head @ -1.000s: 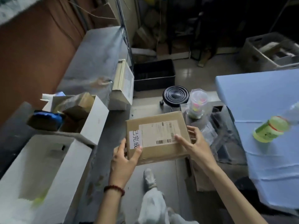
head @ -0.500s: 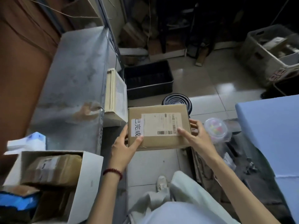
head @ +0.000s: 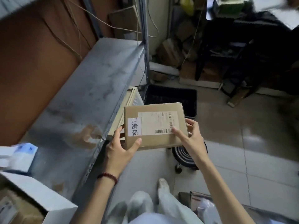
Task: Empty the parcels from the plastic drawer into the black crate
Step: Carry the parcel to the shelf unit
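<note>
Parcel (head: pixel 155 125): flat rectangular carton of plain brown cardboard, matte, with clean corners; wide white shipping label with barcodes on the top face, and a smaller white sticker with black characters at the left end.
Place of parcel: in the air between both hands, above the floor; far edge overlapping the near rim of the black crate (head: pixel 171 96) in this view, not inside it.
Left hand (head: pixel 119 149): grip clenched on the left end, thumb on the top face just below the sticker, fingers round the edge; dark red bead bracelet (head: pixel 107 176) on the wrist.
Right hand (head: pixel 192 139): grip grasping the right end, forefinger straight over the barcode, other fingers curled round the side edge.
Black crate: rectangular, dark plastic, open top, on the floor by the far corner of the desk; inside too dark to tell.
Desk (head: pixel 90 97): long grey metal sheet, dull and stained, straight edge just left of the parcel.
White drawer (head: pixel 53 201): lower left, smooth walls, brown cardboard inside.
Stool (head: pixel 186 157): round, black, ribbed in rings, below the right hand.
Floor (head: pixel 242 143): pale glossy tiles, open room right of the crate.
</note>
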`<state>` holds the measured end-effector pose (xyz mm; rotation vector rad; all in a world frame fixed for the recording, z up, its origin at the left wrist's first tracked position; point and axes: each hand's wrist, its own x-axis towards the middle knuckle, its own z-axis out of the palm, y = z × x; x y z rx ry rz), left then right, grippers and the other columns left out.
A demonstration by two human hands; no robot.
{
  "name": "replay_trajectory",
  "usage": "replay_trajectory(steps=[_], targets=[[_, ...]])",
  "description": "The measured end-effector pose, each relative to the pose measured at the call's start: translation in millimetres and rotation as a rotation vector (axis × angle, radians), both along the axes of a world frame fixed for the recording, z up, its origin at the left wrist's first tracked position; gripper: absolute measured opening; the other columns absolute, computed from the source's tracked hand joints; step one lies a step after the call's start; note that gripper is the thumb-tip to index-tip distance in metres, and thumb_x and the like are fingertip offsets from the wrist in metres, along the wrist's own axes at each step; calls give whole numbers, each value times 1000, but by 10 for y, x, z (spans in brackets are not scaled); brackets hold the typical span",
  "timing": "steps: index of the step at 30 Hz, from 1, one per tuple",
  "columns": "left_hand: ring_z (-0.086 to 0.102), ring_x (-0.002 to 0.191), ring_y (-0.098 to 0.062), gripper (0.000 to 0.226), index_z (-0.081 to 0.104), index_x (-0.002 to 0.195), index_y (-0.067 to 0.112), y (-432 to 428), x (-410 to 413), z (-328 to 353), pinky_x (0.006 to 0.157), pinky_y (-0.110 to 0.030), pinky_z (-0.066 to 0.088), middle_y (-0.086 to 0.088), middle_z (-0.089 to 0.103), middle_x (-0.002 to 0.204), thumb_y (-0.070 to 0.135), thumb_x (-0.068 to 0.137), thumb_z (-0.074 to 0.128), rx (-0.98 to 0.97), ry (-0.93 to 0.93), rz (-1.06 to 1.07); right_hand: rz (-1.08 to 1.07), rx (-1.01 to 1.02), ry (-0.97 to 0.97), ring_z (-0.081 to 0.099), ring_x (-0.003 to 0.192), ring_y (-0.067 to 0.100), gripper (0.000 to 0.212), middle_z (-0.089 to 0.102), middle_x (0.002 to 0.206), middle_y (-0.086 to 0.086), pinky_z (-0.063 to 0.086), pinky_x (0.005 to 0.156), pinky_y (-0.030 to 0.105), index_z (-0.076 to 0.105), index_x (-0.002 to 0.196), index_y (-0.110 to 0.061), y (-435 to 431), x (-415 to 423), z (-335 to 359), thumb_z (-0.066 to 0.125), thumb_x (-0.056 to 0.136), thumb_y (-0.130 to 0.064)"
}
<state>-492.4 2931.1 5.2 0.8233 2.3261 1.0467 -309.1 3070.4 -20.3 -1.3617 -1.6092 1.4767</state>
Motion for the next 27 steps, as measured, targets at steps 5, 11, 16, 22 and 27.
replay_trajectory(steps=[5,11,16,22,27], targets=[[48,81,25,65,46,132,27,292,-300,23,68,3,33,23,56,102,39,76,76,31,-66,141,159,17,11,56,91,-20,43,57,105,-32,44,65,1,50,118,-40,607,-486,115,71,81,-48],[47,89,25,65,47,131,32,566,-910,3,77,-7,35,34,51,99,44,75,76,64,-73,195,257,62,-50,60,89,-10,31,64,108,-14,47,63,8,59,117,-35,1178,-1198,124,64,88,-43],[54,103,-2,70,46,135,31,703,-1271,24,93,-26,44,17,57,113,46,73,76,88,-36,304,392,61,-36,62,89,-8,31,66,111,-13,47,63,8,59,121,-33,1502,-1787,157,62,91,-40],[49,122,-12,75,41,142,27,906,-1549,7,98,-29,40,2,53,137,45,77,73,48,-18,447,524,38,-29,61,98,2,35,63,117,-10,53,90,34,55,126,-30,1845,-2426,97,58,93,-41],[49,124,-17,75,38,144,25,1207,-1760,-87,91,-28,40,-1,51,140,42,80,72,50,-31,573,700,92,-85,56,97,7,38,59,115,-8,42,69,3,53,128,-22,2255,-3031,42,59,94,-37]])
